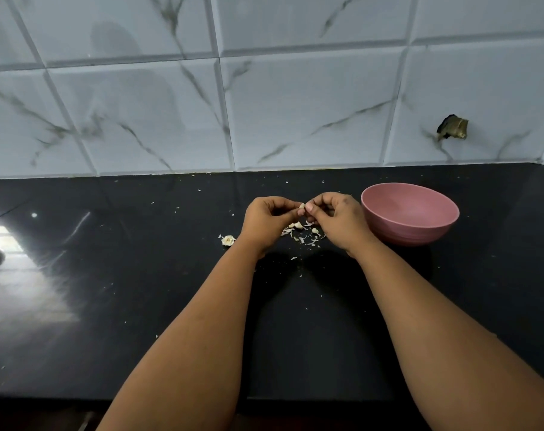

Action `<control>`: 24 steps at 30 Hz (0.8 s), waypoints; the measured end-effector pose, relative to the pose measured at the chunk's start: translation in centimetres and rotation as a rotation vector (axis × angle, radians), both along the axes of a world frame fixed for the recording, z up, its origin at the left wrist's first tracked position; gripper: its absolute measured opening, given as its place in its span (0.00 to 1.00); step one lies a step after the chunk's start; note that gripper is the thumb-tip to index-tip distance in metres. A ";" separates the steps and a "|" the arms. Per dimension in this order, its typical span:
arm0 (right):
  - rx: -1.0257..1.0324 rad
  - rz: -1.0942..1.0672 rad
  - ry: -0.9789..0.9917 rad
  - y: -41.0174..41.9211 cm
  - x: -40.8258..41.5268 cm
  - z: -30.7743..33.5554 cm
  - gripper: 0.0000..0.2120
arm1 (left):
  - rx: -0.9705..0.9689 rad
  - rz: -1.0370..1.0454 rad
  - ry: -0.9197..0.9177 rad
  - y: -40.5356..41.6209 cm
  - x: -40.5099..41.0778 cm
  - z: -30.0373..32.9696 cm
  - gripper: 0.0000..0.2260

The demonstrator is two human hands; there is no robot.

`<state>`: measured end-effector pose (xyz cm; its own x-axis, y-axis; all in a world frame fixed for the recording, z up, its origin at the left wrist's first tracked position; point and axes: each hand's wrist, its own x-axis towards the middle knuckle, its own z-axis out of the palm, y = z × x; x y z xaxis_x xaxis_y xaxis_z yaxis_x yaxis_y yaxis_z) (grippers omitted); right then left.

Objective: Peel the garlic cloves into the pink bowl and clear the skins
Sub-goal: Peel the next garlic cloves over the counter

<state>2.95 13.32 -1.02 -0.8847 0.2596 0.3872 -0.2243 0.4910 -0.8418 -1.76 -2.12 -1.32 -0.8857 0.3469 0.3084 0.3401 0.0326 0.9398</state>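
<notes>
My left hand [266, 217] and my right hand [337, 217] meet above the black counter, and both pinch one small garlic clove [302, 206] between their fingertips. Under the hands lies a small heap of pale garlic skins [303, 234], with one or two cloves among them. The pink bowl [410, 213] stands just right of my right hand; its visible inside shows nothing in it. A garlic root stub [228, 240] lies left of my left wrist.
The black counter [140, 275] runs to a marble-tiled wall [264, 104] at the back. Tiny skin flecks are scattered over the counter. A hole [452, 127] shows in the wall tile above the bowl. The counter's front edge lies near my elbows.
</notes>
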 end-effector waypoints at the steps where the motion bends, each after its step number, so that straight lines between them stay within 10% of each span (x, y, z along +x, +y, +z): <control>1: 0.012 -0.012 0.013 0.0 0.0 -0.1 0.04 | 0.010 0.008 -0.022 0.1 0.0 0.0 0.05; 24: -0.021 -0.114 0.127 -0.3 0.3 0.4 0.09 | 0.082 0.033 -0.063 1.3 1.1 0.1 0.06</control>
